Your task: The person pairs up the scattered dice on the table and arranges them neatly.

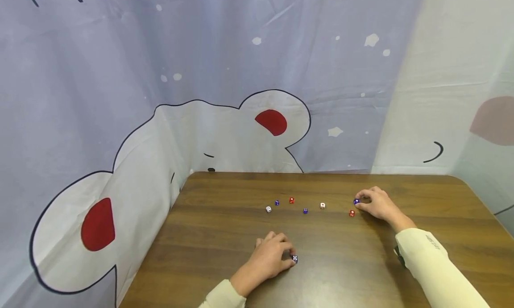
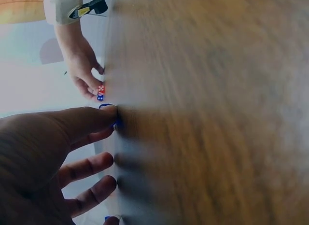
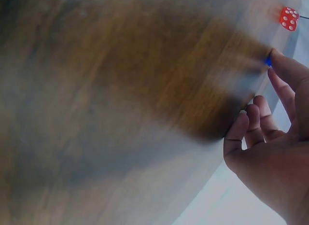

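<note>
In the head view my left hand (image 1: 270,257) is low over the table, pinching a blue die (image 1: 295,258) between thumb and index finger. The left wrist view shows that die mostly hidden behind the thumb, the other fingers spread with tips at the tabletop. Farther back on the right, my right hand (image 1: 378,204) pinches another blue die (image 1: 356,201) at the table surface. Only a sliver of this blue die (image 3: 268,62) shows in the right wrist view. A red die (image 1: 351,213) lies just in front of the right hand's die, apart from the fingers.
Several dice lie scattered at the back middle of the wooden table (image 1: 209,250): a white die (image 1: 268,209), a small blue die (image 1: 277,202), a red die (image 1: 292,200), a second blue one (image 1: 305,210) and a second white one (image 1: 322,206). A patterned curtain (image 1: 225,67) hangs behind.
</note>
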Demonstrator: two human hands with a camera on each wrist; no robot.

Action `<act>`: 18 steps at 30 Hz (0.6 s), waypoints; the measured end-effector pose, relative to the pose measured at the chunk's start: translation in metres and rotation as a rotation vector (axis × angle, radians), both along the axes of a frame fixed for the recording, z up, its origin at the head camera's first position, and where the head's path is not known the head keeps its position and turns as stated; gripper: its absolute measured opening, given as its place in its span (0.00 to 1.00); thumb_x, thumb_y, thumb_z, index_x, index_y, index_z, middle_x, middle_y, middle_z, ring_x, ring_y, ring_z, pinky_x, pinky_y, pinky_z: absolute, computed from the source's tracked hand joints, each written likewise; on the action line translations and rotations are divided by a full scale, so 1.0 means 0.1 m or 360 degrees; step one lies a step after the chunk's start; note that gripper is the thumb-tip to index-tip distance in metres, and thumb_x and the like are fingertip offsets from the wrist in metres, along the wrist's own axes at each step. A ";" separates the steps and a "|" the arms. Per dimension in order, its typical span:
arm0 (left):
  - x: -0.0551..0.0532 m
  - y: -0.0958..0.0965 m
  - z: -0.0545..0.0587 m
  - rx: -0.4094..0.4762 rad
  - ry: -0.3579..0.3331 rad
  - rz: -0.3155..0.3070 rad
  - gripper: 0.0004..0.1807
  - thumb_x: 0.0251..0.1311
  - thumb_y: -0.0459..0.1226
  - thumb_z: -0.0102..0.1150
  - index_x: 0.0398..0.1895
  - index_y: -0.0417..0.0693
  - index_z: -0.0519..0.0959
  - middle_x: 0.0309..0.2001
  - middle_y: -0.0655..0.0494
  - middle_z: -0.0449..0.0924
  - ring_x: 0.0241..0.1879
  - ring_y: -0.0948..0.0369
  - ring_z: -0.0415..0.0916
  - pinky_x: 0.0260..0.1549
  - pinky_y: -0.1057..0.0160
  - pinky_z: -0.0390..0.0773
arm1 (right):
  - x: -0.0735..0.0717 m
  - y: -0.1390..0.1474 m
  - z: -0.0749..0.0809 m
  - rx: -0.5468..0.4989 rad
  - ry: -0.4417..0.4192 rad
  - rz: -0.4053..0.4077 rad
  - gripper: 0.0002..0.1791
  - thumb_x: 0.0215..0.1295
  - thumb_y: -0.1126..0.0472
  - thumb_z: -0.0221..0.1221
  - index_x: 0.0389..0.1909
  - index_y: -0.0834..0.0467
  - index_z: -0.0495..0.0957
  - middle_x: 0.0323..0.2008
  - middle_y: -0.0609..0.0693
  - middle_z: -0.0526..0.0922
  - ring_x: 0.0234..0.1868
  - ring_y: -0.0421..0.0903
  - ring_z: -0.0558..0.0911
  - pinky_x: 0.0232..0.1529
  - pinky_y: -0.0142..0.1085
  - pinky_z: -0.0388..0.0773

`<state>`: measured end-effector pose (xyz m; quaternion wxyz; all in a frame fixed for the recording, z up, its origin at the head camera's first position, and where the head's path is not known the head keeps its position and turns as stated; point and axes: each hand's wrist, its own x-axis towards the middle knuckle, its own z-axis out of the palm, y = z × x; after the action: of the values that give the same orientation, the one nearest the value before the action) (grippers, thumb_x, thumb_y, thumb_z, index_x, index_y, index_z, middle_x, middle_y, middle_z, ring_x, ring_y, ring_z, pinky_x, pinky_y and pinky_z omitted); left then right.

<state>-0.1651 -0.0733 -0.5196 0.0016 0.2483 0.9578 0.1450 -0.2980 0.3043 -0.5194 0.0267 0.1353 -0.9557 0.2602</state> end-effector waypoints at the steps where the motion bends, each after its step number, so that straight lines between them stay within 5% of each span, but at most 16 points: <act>1: 0.00 0.00 0.00 0.0001 -0.0002 -0.0002 0.09 0.55 0.52 0.73 0.36 0.67 0.85 0.46 0.69 0.79 0.45 0.65 0.70 0.36 0.59 0.63 | 0.00 0.01 0.00 0.0001 -0.0012 0.0003 0.11 0.62 0.59 0.69 0.42 0.59 0.83 0.44 0.65 0.76 0.49 0.66 0.75 0.47 0.60 0.71; 18: -0.01 -0.01 -0.01 0.0013 -0.0014 -0.0013 0.08 0.55 0.51 0.74 0.36 0.67 0.84 0.46 0.69 0.79 0.44 0.66 0.69 0.35 0.59 0.62 | -0.01 0.01 0.03 0.0051 -0.0063 0.0038 0.07 0.62 0.60 0.68 0.38 0.57 0.81 0.43 0.62 0.77 0.49 0.61 0.75 0.50 0.59 0.70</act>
<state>-0.1662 -0.0738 -0.5210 0.0056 0.2517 0.9561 0.1501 -0.2994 0.3055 -0.5163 0.0024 0.1420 -0.9583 0.2479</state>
